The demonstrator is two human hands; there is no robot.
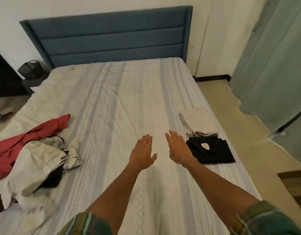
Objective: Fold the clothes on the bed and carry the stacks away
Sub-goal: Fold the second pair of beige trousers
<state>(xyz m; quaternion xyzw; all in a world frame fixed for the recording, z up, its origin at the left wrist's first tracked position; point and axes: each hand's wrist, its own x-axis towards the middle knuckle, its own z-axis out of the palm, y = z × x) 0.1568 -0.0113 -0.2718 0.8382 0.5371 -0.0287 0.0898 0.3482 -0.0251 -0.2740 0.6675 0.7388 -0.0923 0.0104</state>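
While our left hand (143, 150) and right hand (177, 147) hover flat, fingers straight and empty, over the bed (112, 99), we judge the soft, light unfolded heap (36, 160) at near left best pinched by seams or shoulders.

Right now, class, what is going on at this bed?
A person is folding clothes on the bed. Both hands, left and right, hover open and flat over the bedspread, holding nothing. Two folded items, a beige one and a black one, lie at the right edge. An unfolded pile with a red garment waits on the left.
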